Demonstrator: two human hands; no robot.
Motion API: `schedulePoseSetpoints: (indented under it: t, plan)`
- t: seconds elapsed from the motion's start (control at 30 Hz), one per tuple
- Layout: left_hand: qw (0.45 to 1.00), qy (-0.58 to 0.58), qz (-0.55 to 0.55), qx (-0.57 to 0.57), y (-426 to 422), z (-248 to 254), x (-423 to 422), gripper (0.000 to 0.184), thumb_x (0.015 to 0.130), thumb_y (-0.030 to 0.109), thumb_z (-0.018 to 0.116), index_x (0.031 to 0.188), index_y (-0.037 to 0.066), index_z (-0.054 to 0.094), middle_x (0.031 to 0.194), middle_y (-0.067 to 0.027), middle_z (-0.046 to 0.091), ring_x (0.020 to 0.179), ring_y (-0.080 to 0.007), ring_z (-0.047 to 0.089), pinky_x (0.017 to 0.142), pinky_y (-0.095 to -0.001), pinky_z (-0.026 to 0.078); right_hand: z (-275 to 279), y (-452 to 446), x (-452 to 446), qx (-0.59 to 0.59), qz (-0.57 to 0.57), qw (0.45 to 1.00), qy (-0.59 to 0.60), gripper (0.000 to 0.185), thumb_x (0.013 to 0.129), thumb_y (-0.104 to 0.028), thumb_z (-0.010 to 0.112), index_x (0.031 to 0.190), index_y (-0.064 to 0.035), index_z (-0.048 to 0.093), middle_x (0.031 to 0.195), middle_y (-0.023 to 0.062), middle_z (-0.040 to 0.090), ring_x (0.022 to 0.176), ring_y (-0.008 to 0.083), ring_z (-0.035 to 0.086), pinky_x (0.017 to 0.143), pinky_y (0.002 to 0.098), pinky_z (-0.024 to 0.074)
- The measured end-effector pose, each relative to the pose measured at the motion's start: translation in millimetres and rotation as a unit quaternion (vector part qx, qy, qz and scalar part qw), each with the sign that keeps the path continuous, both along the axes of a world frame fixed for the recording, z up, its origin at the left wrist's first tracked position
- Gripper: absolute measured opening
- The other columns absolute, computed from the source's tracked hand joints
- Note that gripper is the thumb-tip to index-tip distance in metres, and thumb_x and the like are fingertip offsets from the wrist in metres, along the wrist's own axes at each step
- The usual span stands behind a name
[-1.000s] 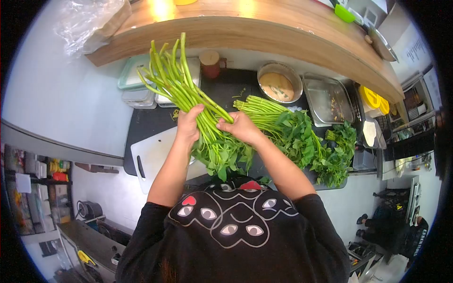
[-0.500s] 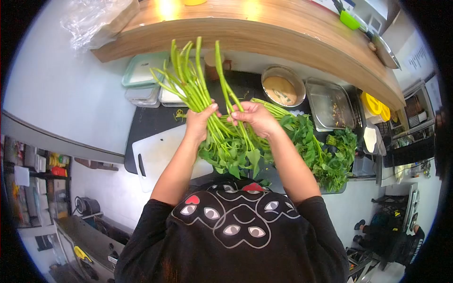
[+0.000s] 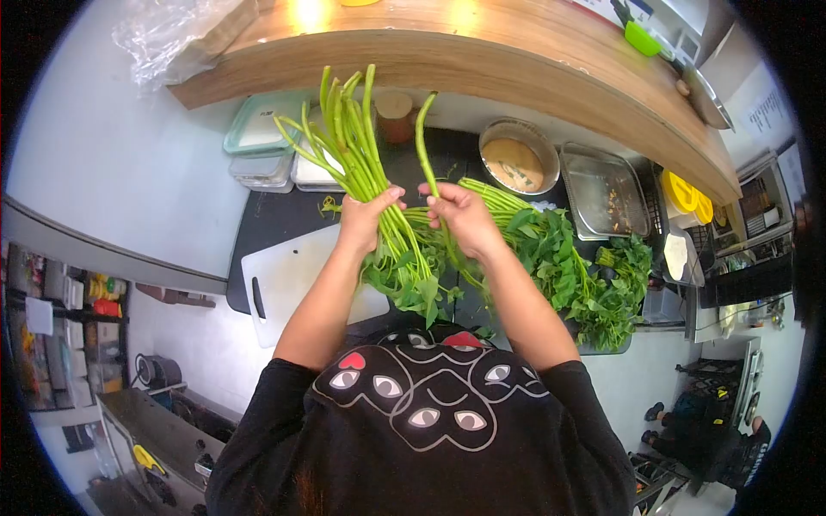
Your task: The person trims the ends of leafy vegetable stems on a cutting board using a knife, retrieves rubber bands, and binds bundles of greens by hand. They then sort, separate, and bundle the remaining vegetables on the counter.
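A bunch of long green stems (image 3: pixel 351 142) with leaves at the lower end is gripped in my left hand (image 3: pixel 366 219), cut ends pointing up. To its right, my right hand (image 3: pixel 460 217) pinches a single thick stem (image 3: pixel 422 142), held apart from the bunch. Beneath and behind my right hand lies a pile of stems (image 3: pixel 499 202) with leafy tops (image 3: pixel 551 258) on the dark counter. A white cutting board (image 3: pixel 288 275) is partly hidden under my left forearm.
Behind the greens stand a round metal pot (image 3: pixel 519 156), a rectangular metal tray (image 3: pixel 607 191), a reddish mug (image 3: pixel 395 120) and lidded containers (image 3: pixel 267 129). A wooden shelf (image 3: pixel 482 60) overhangs the counter's back. Another person (image 3: pixel 705 439) is partly visible at far lower right.
My right hand has moved from the bunch to the right, drawing stems away from it. It now holds one stem apart, while my left hand keeps the bunch, more upright than before.
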State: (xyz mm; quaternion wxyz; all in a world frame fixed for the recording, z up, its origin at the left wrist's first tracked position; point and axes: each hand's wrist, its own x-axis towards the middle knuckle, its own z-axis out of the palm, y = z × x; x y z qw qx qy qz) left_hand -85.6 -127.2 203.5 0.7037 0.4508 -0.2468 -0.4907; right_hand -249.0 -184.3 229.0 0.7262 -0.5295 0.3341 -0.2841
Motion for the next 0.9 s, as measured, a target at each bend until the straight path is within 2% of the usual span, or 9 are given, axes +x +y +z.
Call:
schedulePoseSetpoints:
  t: [0.07, 0.1, 0.23, 0.33, 0.37, 0.47, 0.63, 0.9]
  plan:
    - [1.000, 0.000, -0.021, -0.010, 1.0, -3.3, 0.8, 0.023, 0.073, 0.003, 0.069, 0.090, 0.000, 0.054, 0.081, -0.0096, 0.062, 0.066, -0.0188, 0.061, 0.060, -0.0299, 0.052, 23.9, 2.7, -2.6, -0.008, -0.028, 0.999, -0.021, 0.027, 0.080, -0.005, 0.063, 0.106, -0.0012, 0.061, 0.088, 0.0023, 0.062, 0.072, 0.0062, 0.053, 0.067, 0.0213, 0.0445]
    - [0.999, 0.000, -0.033, -0.014, 1.5, -6.1, 0.9, 0.023, 0.073, 0.003, 0.069, 0.090, 0.001, 0.054, 0.082, -0.0097, 0.062, 0.066, -0.0189, 0.061, 0.061, -0.0299, 0.052, 27.5, 3.4, 1.0, -0.072, -0.038, 0.996, -0.031, 0.026, 0.079, -0.006, 0.064, 0.104, 0.0006, 0.061, 0.089, 0.0035, 0.063, 0.072, 0.0063, 0.054, 0.067, 0.0215, 0.0455]
    - [0.997, 0.000, -0.055, -0.053, -0.7, -5.8, -11.5, 0.025, 0.074, 0.002, 0.067, 0.096, 0.001, 0.055, 0.088, -0.0075, 0.061, 0.071, -0.0175, 0.060, 0.061, -0.0300, 0.051, 17.5, -6.2, 19.5, -0.108, -0.006, 0.994, -0.032, 0.023, 0.078, -0.007, 0.065, 0.099, 0.0014, 0.063, 0.085, 0.0051, 0.065, 0.073, 0.0083, 0.058, 0.066, 0.0227, 0.0472]
    - [0.996, -0.018, -0.063, -0.053, 4.7, 1.3, -13.1, 0.032, 0.074, 0.001, 0.067, 0.103, 0.002, 0.055, 0.090, -0.0055, 0.060, 0.077, -0.0161, 0.059, 0.065, -0.0291, 0.051, 29.0, -14.0, 23.5, -0.164, 0.000, 0.986, 0.042, 0.025, 0.079, -0.011, 0.066, 0.102, -0.0031, 0.063, 0.080, 0.0003, 0.063, 0.065, 0.0047, 0.052, 0.059, 0.0204, 0.0451]
    - [0.996, -0.022, -0.075, -0.046, 5.6, -0.8, -9.6, 0.033, 0.074, 0.001, 0.067, 0.104, 0.002, 0.054, 0.091, -0.0053, 0.060, 0.078, -0.0161, 0.059, 0.066, -0.0293, 0.051, 36.0, -13.8, 23.4, -0.151, -0.002, 0.988, 0.039, 0.024, 0.080, -0.012, 0.065, 0.103, -0.0048, 0.063, 0.079, -0.0005, 0.063, 0.063, 0.0039, 0.051, 0.056, 0.0199, 0.0444]
    - [0.995, 0.000, -0.083, -0.046, 4.8, -10.7, -6.4, 0.036, 0.073, 0.001, 0.067, 0.106, 0.002, 0.054, 0.095, -0.0059, 0.059, 0.082, -0.0168, 0.059, 0.068, -0.0311, 0.052, 31.5, -19.4, 31.0, -0.184, 0.003, 0.981, 0.062, 0.024, 0.080, -0.011, 0.064, 0.104, -0.0041, 0.062, 0.080, -0.0003, 0.063, 0.063, 0.0039, 0.051, 0.055, 0.0194, 0.0442]
    - [0.993, 0.034, -0.104, -0.045, 9.2, -6.5, -7.7, 0.039, 0.070, -0.002, 0.068, 0.106, 0.003, 0.053, 0.095, -0.0069, 0.060, 0.084, -0.0182, 0.059, 0.068, -0.0316, 0.054, 16.8, -19.3, 43.9, -0.133, 0.002, 0.990, 0.056, 0.026, 0.079, -0.008, 0.063, 0.104, -0.0021, 0.061, 0.079, 0.0012, 0.064, 0.060, 0.0045, 0.052, 0.052, 0.0204, 0.0451]
    - [0.991, -0.004, -0.119, -0.058, 12.4, -12.6, -4.7, 0.043, 0.068, -0.005, 0.068, 0.107, 0.003, 0.053, 0.092, -0.0077, 0.060, 0.083, -0.0186, 0.060, 0.066, -0.0318, 0.053, 8.7, -17.1, 49.4, -0.121, 0.017, 0.991, 0.054, 0.026, 0.080, -0.008, 0.063, 0.105, -0.0012, 0.060, 0.081, 0.0029, 0.064, 0.060, 0.0054, 0.053, 0.053, 0.0210, 0.0457]
